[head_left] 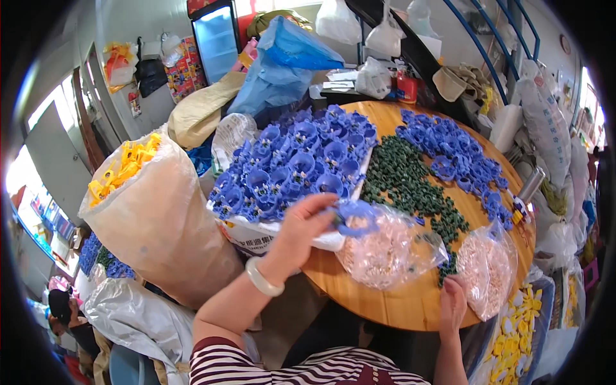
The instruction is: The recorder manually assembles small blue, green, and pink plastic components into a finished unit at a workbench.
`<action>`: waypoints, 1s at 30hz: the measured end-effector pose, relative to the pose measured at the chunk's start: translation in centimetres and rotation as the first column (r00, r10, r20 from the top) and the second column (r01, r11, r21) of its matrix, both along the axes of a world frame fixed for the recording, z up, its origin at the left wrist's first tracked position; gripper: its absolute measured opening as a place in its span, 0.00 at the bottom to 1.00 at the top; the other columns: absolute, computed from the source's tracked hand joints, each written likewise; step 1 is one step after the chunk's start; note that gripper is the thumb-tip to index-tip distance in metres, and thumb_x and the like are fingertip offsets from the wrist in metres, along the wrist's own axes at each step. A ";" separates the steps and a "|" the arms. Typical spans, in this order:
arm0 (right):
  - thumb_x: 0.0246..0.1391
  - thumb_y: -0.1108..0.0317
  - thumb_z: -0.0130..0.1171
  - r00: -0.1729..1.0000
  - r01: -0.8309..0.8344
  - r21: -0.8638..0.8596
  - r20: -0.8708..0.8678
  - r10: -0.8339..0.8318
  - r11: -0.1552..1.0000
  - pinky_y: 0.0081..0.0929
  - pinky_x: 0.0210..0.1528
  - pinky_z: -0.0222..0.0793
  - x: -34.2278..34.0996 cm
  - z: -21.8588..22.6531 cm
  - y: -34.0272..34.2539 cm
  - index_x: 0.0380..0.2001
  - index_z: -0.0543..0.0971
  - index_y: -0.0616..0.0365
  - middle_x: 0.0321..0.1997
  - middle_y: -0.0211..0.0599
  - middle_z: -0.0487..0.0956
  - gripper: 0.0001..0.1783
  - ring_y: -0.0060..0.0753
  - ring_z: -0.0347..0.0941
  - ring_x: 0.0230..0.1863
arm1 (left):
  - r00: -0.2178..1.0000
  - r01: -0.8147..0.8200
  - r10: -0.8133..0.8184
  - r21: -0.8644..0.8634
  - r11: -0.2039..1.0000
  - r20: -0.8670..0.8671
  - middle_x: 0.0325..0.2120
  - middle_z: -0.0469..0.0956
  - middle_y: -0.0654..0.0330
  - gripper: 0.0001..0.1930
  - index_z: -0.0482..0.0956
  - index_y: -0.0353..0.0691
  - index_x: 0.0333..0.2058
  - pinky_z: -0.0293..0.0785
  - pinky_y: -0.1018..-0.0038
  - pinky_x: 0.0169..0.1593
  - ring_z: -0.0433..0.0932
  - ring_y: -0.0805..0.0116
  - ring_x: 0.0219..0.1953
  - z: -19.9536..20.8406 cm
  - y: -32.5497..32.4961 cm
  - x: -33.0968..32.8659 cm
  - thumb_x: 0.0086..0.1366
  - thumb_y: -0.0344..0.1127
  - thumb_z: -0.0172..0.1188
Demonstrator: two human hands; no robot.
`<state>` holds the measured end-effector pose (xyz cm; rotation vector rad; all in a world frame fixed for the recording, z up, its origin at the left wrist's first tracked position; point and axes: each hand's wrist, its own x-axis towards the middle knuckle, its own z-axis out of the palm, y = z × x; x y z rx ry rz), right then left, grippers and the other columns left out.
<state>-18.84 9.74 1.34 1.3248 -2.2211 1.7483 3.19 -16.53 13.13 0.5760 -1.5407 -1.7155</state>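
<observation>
My left hand (307, 224) is closed, fingers pinching a blue plastic ring-shaped part (359, 217) by its left side. It is raised above the near right corner of a white box (330, 242) heaped with similar blue parts (301, 160). My right hand (453, 300) is low at the table's near edge, fingers drawn together beside small dark green pieces (401, 167). What its fingertips hold, if anything, is too small to tell. Against that hand's right side stands a clear bag of small pale pink pieces (489, 266). Another such bag (385, 253) lies open below the held part.
On the round wooden table (378, 308), more blue parts (455, 154) lie at the far right. A tall sack of yellow parts (160, 218) stands left of the box. Yellow pieces (516, 333) fill a container at the lower right. A blue plastic bag (282, 70) is behind the box.
</observation>
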 end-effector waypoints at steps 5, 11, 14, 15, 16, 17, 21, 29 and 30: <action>0.50 0.79 0.50 0.999 -0.014 -0.029 0.046 0.015 0.999 0.19 0.45 0.61 -0.8 -1.5 -1.1 0.37 0.73 0.64 0.44 0.36 0.69 0.10 0.27 0.65 0.43 | 0.944 -0.326 0.327 -0.273 0.905 -0.044 0.38 0.75 0.63 0.15 0.73 0.36 0.46 0.73 0.78 0.41 0.73 0.76 0.38 4.3 -11.0 2.2 0.59 0.30 0.53; 0.49 0.81 0.50 0.999 -0.046 0.028 -0.003 0.046 0.999 0.20 0.43 0.64 -1.1 -2.4 -1.9 0.37 0.73 0.64 0.44 0.36 0.68 0.10 0.26 0.66 0.42 | 0.743 -0.440 0.660 -0.823 0.360 -0.109 0.34 0.79 0.56 0.14 0.76 0.37 0.42 0.71 0.73 0.39 0.77 0.68 0.36 5.5 -26.2 0.4 0.55 0.30 0.55; 0.47 0.83 0.50 1.000 0.005 0.018 -0.023 -0.004 1.000 0.22 0.43 0.64 -0.7 -2.3 -2.2 0.35 0.74 0.64 0.41 0.39 0.69 0.10 0.31 0.67 0.42 | 0.692 -0.402 0.719 -0.864 0.303 -0.070 0.33 0.79 0.52 0.13 0.77 0.40 0.40 0.71 0.68 0.41 0.78 0.58 0.36 5.1 -30.3 -3.1 0.55 0.31 0.55; 0.46 0.84 0.51 0.995 0.005 0.061 -0.104 0.002 0.998 0.24 0.43 0.64 -0.5 -2.0 -2.3 0.34 0.74 0.65 0.40 0.40 0.69 0.10 0.34 0.67 0.42 | 0.667 -0.384 0.742 -0.885 0.264 -0.068 0.35 0.78 0.52 0.13 0.77 0.42 0.40 0.70 0.65 0.42 0.76 0.52 0.38 4.4 -31.9 -3.9 0.55 0.30 0.55; 0.45 0.84 0.51 0.983 0.008 0.104 -0.183 0.011 0.995 0.25 0.43 0.64 -0.4 -1.8 -2.5 0.33 0.74 0.65 0.38 0.41 0.70 0.10 0.36 0.68 0.41 | 0.666 -0.383 0.742 -0.886 0.262 -0.068 0.35 0.78 0.52 0.13 0.77 0.42 0.40 0.70 0.65 0.42 0.76 0.52 0.38 3.9 -33.4 -4.3 0.55 0.30 0.55; 0.42 0.85 0.52 0.973 0.036 0.098 -0.232 -0.012 0.995 0.27 0.42 0.64 -0.3 -1.5 -2.7 0.31 0.74 0.66 0.35 0.44 0.71 0.10 0.41 0.68 0.40 | 0.659 -0.310 0.748 -0.934 0.177 -0.077 0.35 0.78 0.52 0.13 0.77 0.41 0.40 0.71 0.64 0.41 0.76 0.52 0.38 3.2 -34.9 -5.3 0.54 0.28 0.55; 0.41 0.85 0.52 0.951 0.053 0.126 -0.308 -0.012 0.991 0.28 0.40 0.65 0.1 -0.1 -3.4 0.30 0.74 0.65 0.33 0.44 0.71 0.10 0.41 0.68 0.37 | 0.656 -0.114 0.753 -0.993 0.034 -0.050 0.36 0.78 0.52 0.15 0.77 0.41 0.40 0.71 0.62 0.41 0.76 0.52 0.38 0.9 -39.1 -6.9 0.52 0.25 0.52; 0.45 0.79 0.57 0.956 0.042 0.213 -0.293 0.022 0.976 0.36 0.46 0.67 0.0 0.5 -3.1 0.33 0.78 0.64 0.37 0.47 0.75 0.08 0.47 0.71 0.41 | 0.649 0.201 0.735 -0.976 0.081 0.195 0.35 0.78 0.52 0.14 0.77 0.41 0.40 0.71 0.61 0.43 0.76 0.53 0.39 -0.5 -39.7 -7.7 0.52 0.29 0.54; 0.45 0.79 0.57 0.956 0.040 0.213 -0.291 0.024 0.976 0.36 0.46 0.67 0.0 0.3 -3.1 0.33 0.78 0.64 0.37 0.47 0.75 0.08 0.47 0.71 0.41 | 0.648 0.203 0.736 -0.976 0.082 0.196 0.35 0.78 0.52 0.14 0.77 0.41 0.40 0.71 0.61 0.43 0.76 0.53 0.39 -0.2 -39.5 -7.4 0.52 0.29 0.54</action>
